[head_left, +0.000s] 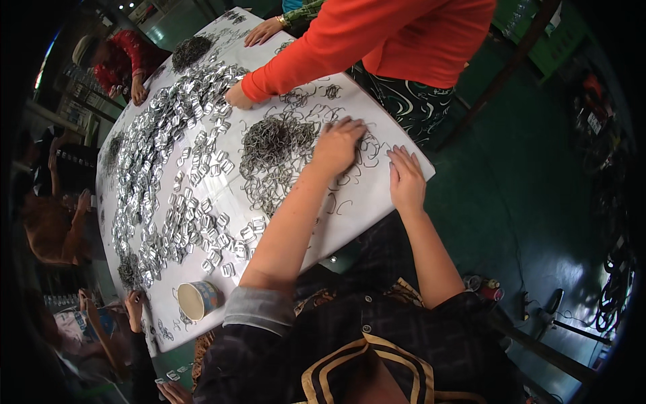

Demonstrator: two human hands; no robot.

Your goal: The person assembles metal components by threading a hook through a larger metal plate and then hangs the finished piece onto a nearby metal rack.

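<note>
My left hand (340, 147) lies palm down with its fingers stretched out over loose bent wire pieces on the white table. A dense pile of these dark, C-shaped wire pieces (272, 138) sits just left of that hand, and others are scattered around it. At the table's right corner, my right hand (407, 180) rests with its fingers extended along the edge; I see nothing held in it. Farther left spreads a long heap of silver rectangular metal buckles (145, 145). Some loose buckles (252, 229) lie near my left forearm. Whatever is under my left palm is hidden.
A paper cup (197, 300) stands near the table's front left edge. Across from me, a person in an orange sleeve (303, 64) reaches into the buckles. Several others sit along the left side. Another wire heap (191, 52) lies at the far end of the white table (313, 246).
</note>
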